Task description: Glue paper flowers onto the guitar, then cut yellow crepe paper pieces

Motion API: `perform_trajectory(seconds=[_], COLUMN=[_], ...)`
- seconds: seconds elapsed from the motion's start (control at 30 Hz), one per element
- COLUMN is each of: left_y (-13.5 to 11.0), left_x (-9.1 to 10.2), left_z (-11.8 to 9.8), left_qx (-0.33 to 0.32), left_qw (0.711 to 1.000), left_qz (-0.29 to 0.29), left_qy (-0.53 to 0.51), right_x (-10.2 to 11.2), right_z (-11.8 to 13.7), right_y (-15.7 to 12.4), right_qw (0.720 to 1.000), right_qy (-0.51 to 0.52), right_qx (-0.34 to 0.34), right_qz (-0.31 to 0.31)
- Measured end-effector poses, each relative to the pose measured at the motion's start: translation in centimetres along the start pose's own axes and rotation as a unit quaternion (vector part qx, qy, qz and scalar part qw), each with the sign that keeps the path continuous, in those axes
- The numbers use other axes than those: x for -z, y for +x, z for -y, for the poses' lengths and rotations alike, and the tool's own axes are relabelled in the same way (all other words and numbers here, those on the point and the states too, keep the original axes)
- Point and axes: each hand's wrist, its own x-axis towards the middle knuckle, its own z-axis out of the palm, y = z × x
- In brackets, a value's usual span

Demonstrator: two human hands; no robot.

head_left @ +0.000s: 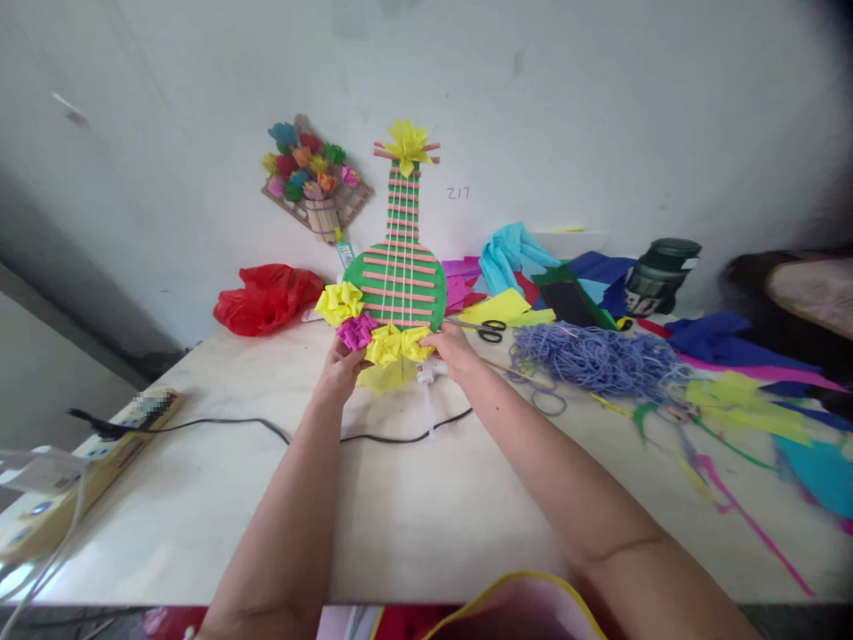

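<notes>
Upright over the back of the table stands a green paper lute point(400, 276) with pink strips across it and white strings down its length. A yellow paper flower point(406, 145) tops its neck. Yellow and magenta paper flowers point(356, 331) line its lower left rim and bottom. My left hand point(343, 366) grips the lower left edge, thumb by the magenta flower. On the lower right edge, my right hand point(453, 349) is closed; its fingertips are partly hidden behind the lute. A white glue gun point(430, 369) lies just below, between my hands.
Scissors point(491, 331), a tangled heap of purple cord point(593, 358) and coloured paper point(513, 258) lie to the right, near a dark green jar point(661, 276). At left are a red plastic bag point(267, 298) and a power strip point(99, 471). A black cable point(386, 437) crosses the table.
</notes>
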Motion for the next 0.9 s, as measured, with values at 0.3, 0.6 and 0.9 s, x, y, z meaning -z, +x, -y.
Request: perform_trajectory(seconds=[0.3,0.6,0.9], left_y=[0.16,0.14,0.13], left_x=[0.22,0.3,0.32], left_z=[0.17,-0.09,-0.28], left_qx=[0.004,0.005,0.006], left_qw=[1.0,1.0,1.0], left_qz=[0.003,0.006,0.006], left_qy=[-0.011,-0.014,-0.015], right_x=[-0.02,-0.41,-0.66], right_z=[-0.52,-0.54,-0.39], right_y=[0.4,0.04,-0.33], right_qw=[1.0,0.999,0.998], right_qy=[-0.011,0.022,0.015], right_qx=[0.024,0.04,0.059], right_qz=[-0.01,0.007,-0.002])
